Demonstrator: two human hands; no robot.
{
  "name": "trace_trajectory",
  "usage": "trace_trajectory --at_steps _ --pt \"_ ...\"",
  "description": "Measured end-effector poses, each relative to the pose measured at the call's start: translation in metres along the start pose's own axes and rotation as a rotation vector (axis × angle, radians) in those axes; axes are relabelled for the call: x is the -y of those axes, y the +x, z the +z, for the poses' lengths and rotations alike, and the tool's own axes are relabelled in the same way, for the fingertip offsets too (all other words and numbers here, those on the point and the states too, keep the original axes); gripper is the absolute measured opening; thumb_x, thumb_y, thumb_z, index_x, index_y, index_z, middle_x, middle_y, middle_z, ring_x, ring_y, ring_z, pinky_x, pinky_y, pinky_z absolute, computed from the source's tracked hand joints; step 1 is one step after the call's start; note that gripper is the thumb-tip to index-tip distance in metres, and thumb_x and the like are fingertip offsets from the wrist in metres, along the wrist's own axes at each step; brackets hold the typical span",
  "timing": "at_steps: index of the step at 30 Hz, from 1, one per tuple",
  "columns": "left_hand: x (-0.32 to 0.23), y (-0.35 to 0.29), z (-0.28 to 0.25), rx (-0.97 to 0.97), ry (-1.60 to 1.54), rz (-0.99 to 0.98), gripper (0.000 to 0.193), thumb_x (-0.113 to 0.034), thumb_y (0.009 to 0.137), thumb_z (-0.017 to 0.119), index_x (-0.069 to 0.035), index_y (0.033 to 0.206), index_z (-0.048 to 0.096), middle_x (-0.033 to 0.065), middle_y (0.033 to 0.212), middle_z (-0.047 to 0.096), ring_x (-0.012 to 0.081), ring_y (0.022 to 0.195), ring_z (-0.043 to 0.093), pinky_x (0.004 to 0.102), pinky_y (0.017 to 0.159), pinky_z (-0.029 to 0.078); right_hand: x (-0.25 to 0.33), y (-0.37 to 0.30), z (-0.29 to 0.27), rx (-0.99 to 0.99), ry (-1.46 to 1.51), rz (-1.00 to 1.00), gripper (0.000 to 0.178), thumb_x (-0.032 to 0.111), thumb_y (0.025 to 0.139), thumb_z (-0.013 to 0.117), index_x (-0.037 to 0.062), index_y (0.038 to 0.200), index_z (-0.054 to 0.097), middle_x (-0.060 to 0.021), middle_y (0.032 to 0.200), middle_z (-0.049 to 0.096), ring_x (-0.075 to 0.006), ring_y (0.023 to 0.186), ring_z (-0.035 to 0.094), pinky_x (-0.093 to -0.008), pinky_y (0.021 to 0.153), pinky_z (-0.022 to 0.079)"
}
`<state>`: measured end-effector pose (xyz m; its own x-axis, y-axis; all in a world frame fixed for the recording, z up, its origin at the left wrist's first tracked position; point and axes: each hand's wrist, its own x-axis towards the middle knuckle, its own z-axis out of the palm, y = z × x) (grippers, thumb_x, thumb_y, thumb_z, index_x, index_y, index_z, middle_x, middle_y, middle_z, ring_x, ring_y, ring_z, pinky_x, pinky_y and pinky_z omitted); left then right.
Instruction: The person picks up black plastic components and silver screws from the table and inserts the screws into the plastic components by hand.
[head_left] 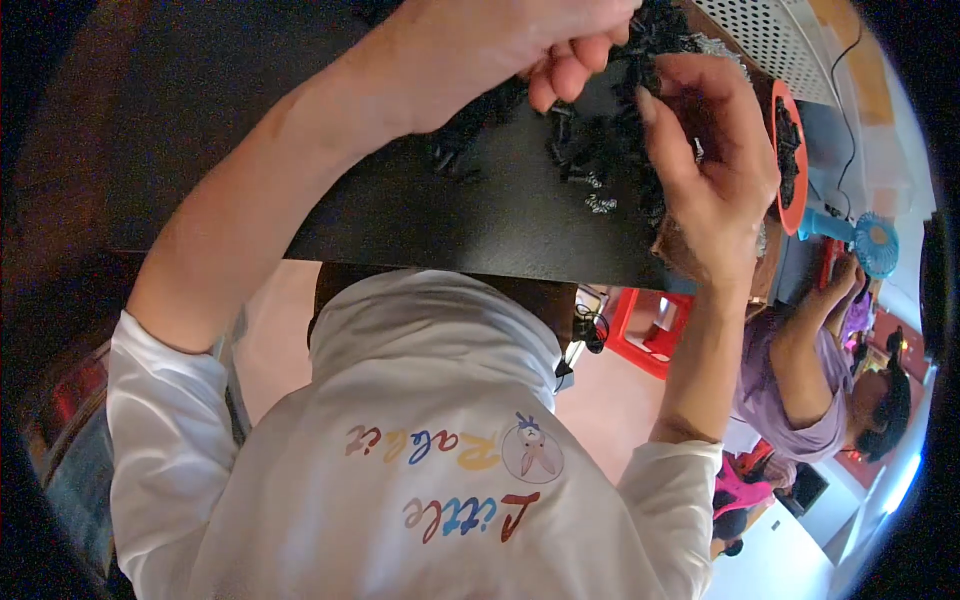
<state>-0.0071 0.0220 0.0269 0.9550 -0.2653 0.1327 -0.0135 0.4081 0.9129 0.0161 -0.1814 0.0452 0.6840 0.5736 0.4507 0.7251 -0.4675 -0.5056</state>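
My left hand (545, 45) is at the top edge of the view, its fingers curled in and their tips partly cut off, so what they hold is hidden. Facing it, my right hand (718, 165) is closed, thumb and forefinger brought together at a dark spot among black parts; whatever is between them is too small to make out. Beneath both hands lies a heap of small black parts (655, 40) on the dark tabletop (480, 225). Several small silvery pieces (600, 203), like springs or screws, lie nearer me. A few loose black parts (447, 158) are scattered to the left.
An orange-red dish (799, 200) of black parts stands right of my right hand, below a white perforated basket (765, 35). Beyond it is a blue fan (876, 245). A person in a lilac shirt (800, 385) sits at the right. A red stool (640, 345) is under the table.
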Motion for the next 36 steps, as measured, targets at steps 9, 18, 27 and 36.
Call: trace_trajectory --at_steps 9,18,27,36 --pt "-0.005 -0.005 0.015 0.132 0.194 -0.193 0.024 -0.027 0.094 0.056 -0.004 0.085 0.059 -0.0002 0.068 0.055 0.004 0.056 0.051 0.0166 0.049 0.041 0.024 -0.009 -0.011 0.021 -0.136 -0.055 0.041 -0.005 0.082 0.065 -0.0011 0.12 0.053 -0.0067 0.104 0.062 -0.0095 0.087 0.061 -0.0215 0.076 0.049" --pt "-0.004 -0.004 0.006 0.146 -0.31 -0.217 0.025 -0.021 0.099 0.044 -0.001 0.091 0.056 0.0046 0.073 0.057 0.0096 0.058 0.057 0.02 0.049 0.047 0.017 -0.007 -0.01 -0.117 0.153 -0.019 0.031 -0.002 0.08 0.065 -0.0014 0.11 0.057 -0.0069 0.09 0.06 -0.0113 0.079 0.057 -0.0233 0.071 0.046" --pt "0.009 -0.008 0.025 0.005 -0.093 -0.166 0.03 -0.03 0.098 0.044 -0.005 0.09 0.057 0.0021 0.06 0.05 0.0096 0.044 0.043 0.023 0.039 0.032 0.021 -0.002 -0.005 -0.112 0.024 -0.122 0.01 -0.001 0.084 0.065 -0.0045 0.092 0.06 -0.0016 0.08 0.058 -0.0064 0.07 0.051 -0.0177 0.064 0.041" --pt "0.034 0.038 -0.017 0.73 -0.124 0.55 0.023 -0.017 0.098 0.044 0.001 0.09 0.055 0.0072 0.069 0.056 0.0132 0.054 0.054 0.0232 0.046 0.042 -0.011 -0.006 -0.045 -0.128 0.04 0.204 0.014 0.01 0.086 0.063 -0.0002 0.096 0.063 -0.0081 0.087 0.066 -0.0137 0.08 0.061 -0.0249 0.073 0.047"
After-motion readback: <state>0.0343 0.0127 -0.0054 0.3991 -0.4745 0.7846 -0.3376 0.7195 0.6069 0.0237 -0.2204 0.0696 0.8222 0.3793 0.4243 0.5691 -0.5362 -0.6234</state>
